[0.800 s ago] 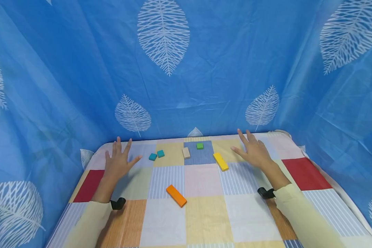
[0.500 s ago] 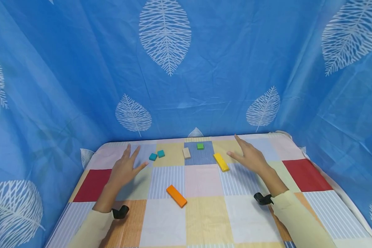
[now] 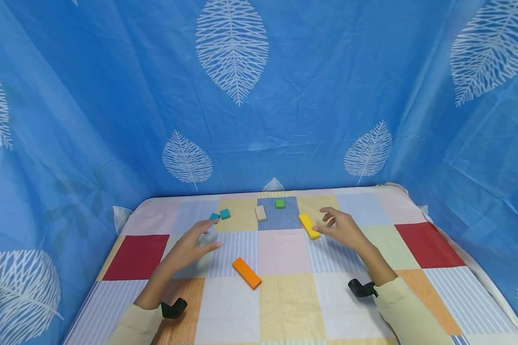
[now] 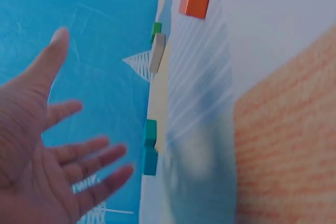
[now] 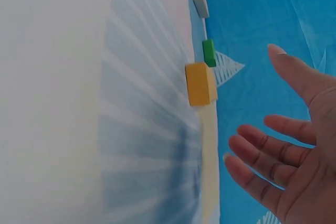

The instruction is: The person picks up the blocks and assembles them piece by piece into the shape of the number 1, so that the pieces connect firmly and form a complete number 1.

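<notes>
My left hand point(image 3: 188, 247) hovers over the left side of the table, fingers loosely spread and holding nothing. Just past its fingertips lie two small teal blocks point(image 3: 225, 213), one partly hidden by the fingers in the head view. In the left wrist view both teal blocks point(image 4: 150, 148) show side by side. My right hand point(image 3: 340, 229), also holding nothing, has relaxed fingers beside a long yellow block point(image 3: 307, 225); the thumb overlaps its near end in the head view. The right wrist view shows the yellow block point(image 5: 198, 84) apart from the hand.
An orange block point(image 3: 247, 273) lies near the middle of the patchwork cloth point(image 3: 291, 306). Farther back are a beige block point(image 3: 261, 213) and a small green block point(image 3: 280, 204). A blue leaf-patterned curtain point(image 3: 302, 96) stands behind the table and along both sides.
Both hands have come lower and closer to the middle, their fingers less spread. The left has moved right toward the teal blocks, the right toward the yellow block. The blocks lie still.
</notes>
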`<action>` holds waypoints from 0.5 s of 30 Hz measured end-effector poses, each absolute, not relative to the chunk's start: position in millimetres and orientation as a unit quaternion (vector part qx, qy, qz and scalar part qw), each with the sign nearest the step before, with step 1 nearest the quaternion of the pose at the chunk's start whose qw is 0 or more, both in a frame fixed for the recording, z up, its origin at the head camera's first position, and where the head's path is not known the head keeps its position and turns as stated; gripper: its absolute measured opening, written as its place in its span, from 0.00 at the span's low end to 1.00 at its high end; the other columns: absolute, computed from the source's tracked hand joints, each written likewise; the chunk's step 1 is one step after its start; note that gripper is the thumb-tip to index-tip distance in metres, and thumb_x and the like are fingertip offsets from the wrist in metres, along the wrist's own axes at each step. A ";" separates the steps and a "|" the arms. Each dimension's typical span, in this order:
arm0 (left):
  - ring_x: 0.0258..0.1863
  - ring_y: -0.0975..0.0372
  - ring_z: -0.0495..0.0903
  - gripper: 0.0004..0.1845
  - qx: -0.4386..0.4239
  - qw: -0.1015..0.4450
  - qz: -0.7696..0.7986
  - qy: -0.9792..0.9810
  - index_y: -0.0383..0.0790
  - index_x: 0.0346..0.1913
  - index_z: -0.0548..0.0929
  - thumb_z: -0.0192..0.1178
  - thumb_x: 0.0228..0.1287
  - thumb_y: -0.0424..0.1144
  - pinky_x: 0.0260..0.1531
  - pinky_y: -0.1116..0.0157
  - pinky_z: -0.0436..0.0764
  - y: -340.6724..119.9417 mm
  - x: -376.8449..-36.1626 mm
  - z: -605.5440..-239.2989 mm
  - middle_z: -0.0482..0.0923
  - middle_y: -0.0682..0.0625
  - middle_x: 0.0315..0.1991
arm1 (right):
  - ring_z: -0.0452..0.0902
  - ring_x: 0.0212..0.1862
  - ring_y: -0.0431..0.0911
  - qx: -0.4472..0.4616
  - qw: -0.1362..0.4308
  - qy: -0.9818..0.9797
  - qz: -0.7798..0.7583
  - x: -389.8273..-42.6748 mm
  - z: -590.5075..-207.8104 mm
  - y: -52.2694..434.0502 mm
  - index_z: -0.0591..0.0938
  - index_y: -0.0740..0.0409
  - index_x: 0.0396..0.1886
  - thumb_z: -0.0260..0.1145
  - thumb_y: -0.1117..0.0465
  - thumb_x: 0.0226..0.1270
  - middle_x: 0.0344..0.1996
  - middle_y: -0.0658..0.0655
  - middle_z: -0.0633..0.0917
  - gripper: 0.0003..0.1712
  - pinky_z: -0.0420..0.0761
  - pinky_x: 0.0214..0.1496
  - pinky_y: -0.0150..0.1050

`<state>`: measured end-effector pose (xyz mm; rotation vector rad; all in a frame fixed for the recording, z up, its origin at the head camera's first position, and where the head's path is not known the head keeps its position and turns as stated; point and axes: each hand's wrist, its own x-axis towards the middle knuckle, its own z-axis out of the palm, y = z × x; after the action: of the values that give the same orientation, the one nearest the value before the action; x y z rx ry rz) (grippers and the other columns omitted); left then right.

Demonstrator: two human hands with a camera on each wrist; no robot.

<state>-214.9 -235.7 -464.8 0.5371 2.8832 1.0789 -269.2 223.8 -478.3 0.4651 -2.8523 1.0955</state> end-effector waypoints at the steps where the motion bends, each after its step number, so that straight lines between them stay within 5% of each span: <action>1: 0.61 0.45 0.74 0.40 0.185 0.021 0.363 0.913 0.45 0.77 0.67 0.68 0.66 0.53 0.54 0.48 0.81 -234.9 -214.9 -466.2 0.68 0.39 0.71 | 0.82 0.43 0.53 0.156 0.024 -0.918 0.363 -268.7 -480.1 223.4 0.75 0.68 0.66 0.75 0.49 0.63 0.45 0.64 0.84 0.39 0.83 0.43 0.48; 6: 0.50 0.49 0.79 0.37 0.248 0.080 0.403 0.877 0.41 0.73 0.72 0.72 0.63 0.44 0.45 0.64 0.83 -232.6 -216.3 -476.0 0.75 0.38 0.63 | 0.82 0.40 0.51 0.147 0.012 -0.908 0.392 -267.4 -488.0 221.3 0.78 0.68 0.62 0.77 0.53 0.61 0.39 0.59 0.84 0.35 0.83 0.41 0.45; 15: 0.41 0.51 0.82 0.33 0.286 0.143 0.480 0.817 0.36 0.68 0.76 0.73 0.59 0.31 0.43 0.65 0.84 -226.4 -224.1 -496.0 0.79 0.38 0.56 | 0.81 0.37 0.48 0.114 -0.032 -0.883 0.455 -266.5 -497.1 218.3 0.80 0.69 0.57 0.78 0.57 0.60 0.38 0.59 0.83 0.30 0.82 0.35 0.38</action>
<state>-224.1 -226.4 -496.0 0.8260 2.3573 1.3838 -266.5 218.3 -497.1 0.3664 -2.8317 1.4589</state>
